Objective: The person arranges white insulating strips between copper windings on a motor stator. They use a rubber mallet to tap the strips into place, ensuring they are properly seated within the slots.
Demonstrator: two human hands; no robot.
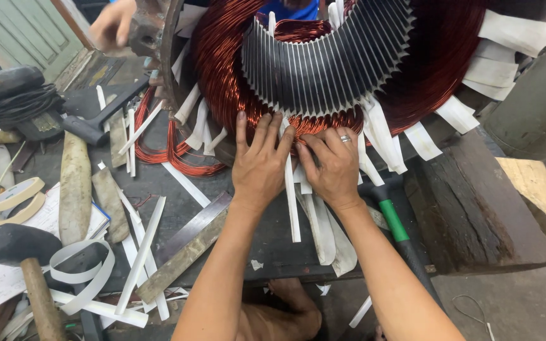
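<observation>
A large motor stator [323, 69] with dark slotted laminations and copper wire windings [222, 82] lies on the workbench. White insulation paper strips [380, 136] stick out of its slots. My left hand [259, 165] and my right hand [333, 167] press side by side against the lower edge of the copper coil. The fingertips of both pinch at a white strip [292, 202] that hangs down between them. A ring is on my right hand. Another person's hand [114, 25] rests on the stator frame at the top left.
A black rubber mallet [14, 246], tape rolls [17, 194], a wooden paddle [75, 189], a hammer [93, 123] and loose white strips [141, 252] lie at the left. A metal bar [188, 249] lies near my left forearm. A green-handled tool [394, 221] and a wooden block [475, 208] sit at the right.
</observation>
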